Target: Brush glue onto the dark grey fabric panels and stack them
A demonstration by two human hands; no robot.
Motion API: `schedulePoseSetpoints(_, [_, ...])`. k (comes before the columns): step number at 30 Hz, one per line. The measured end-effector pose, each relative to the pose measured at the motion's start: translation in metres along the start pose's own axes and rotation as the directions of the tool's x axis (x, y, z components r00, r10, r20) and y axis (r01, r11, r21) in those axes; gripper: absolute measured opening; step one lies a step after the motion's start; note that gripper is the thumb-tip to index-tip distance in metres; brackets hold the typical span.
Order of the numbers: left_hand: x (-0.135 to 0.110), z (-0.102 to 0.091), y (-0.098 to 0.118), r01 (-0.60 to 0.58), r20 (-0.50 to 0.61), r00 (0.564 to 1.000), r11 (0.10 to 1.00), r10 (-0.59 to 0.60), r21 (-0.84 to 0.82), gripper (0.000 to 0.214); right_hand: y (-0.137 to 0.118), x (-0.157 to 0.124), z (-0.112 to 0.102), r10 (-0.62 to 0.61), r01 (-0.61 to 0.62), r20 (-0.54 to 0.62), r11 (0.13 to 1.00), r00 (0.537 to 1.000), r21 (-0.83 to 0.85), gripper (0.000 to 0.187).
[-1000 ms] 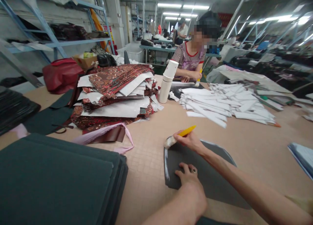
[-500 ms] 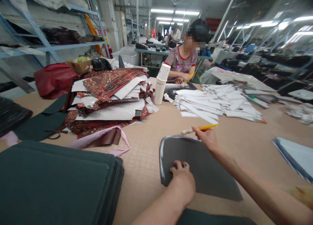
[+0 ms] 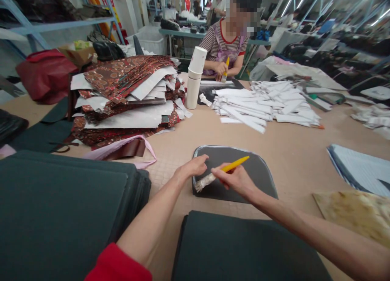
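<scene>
A dark grey shaped piece (image 3: 243, 173) with a pale glued rim lies flat on the tan table (image 3: 289, 159). My left hand (image 3: 191, 167) rests on its near-left part, fingers stretched flat and pressing it down. My right hand (image 3: 236, 179) is closed on a yellow-handled brush (image 3: 221, 172), whose whitish bristles touch the piece's near-left edge. A stack of dark green pieces (image 3: 250, 248) lies just under my arms at the near edge.
A big pile of dark green sheets (image 3: 61, 216) fills the near left. Behind it lies a heap of brown patterned and white pieces (image 3: 128, 98). Stacked paper cups (image 3: 195, 77) and white strips (image 3: 262, 106) sit mid-table. Across the table a person (image 3: 228, 41) holds a yellow brush.
My right hand has brought the brush from the piece's far edge back to its near-left edge. My left hand slid to the left part. The view tilted down.
</scene>
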State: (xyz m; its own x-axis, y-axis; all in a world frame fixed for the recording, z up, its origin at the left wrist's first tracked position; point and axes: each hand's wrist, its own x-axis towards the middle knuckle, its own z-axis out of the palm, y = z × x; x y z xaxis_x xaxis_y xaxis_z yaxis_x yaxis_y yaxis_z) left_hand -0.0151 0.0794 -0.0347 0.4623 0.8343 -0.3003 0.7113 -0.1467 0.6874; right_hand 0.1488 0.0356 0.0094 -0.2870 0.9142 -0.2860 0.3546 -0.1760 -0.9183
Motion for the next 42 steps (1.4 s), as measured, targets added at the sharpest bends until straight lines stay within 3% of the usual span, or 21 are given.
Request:
schedulePoseSetpoints(3, [0.001,0.004,-0.001,0.022,0.022,0.999,1.000,-0.023,0.015,0.037,0.007,0.001,0.017,0.017,-0.017,0.067,1.000,0.998,-0.006,0.029])
schedulePoseSetpoints(7, [0.002,0.005,-0.002,0.041,0.031,0.999,0.999,-0.042,0.024,0.036,0.013,-0.003,0.019,0.025,-0.025,-0.008,1.000,1.000,-0.014,0.029])
schedulePoseSetpoints(14, [0.001,0.007,0.006,0.059,0.038,0.997,0.995,-0.062,0.082,0.035,0.022,-0.007,0.018,0.059,-0.058,0.019,0.997,0.998,-0.051,0.027])
schedulePoseSetpoints(20, [-0.001,0.011,0.010,0.064,0.030,0.997,0.985,-0.069,0.160,0.033,0.046,-0.026,-0.033,0.104,-0.115,-0.071,0.977,0.992,-0.178,0.030])
schedulePoseSetpoints(26, [0.000,0.015,0.012,0.031,0.037,0.998,0.966,-0.042,0.258,0.058,0.076,-0.047,-0.096,0.200,-0.238,-0.183,0.946,0.963,-0.218,0.035])
schedulePoseSetpoints(32, [0.001,0.014,0.016,0.013,0.051,0.998,0.934,-0.034,0.358,0.062,0.099,-0.071,-0.165,0.169,-0.277,-0.303,0.890,0.938,-0.362,0.044])
schedulePoseSetpoints(37, [0.000,0.020,0.057,-0.066,0.097,0.995,0.883,0.023,0.466,0.050,0.086,-0.090,-0.204,0.144,-0.318,-0.409,0.861,0.901,-0.396,0.046])
schedulePoseSetpoints(42, [0.012,0.054,0.103,-0.224,0.229,0.966,0.821,0.117,0.525,0.050,0.076,-0.094,-0.202,0.091,-0.262,-0.458,0.909,0.884,-0.325,0.041])
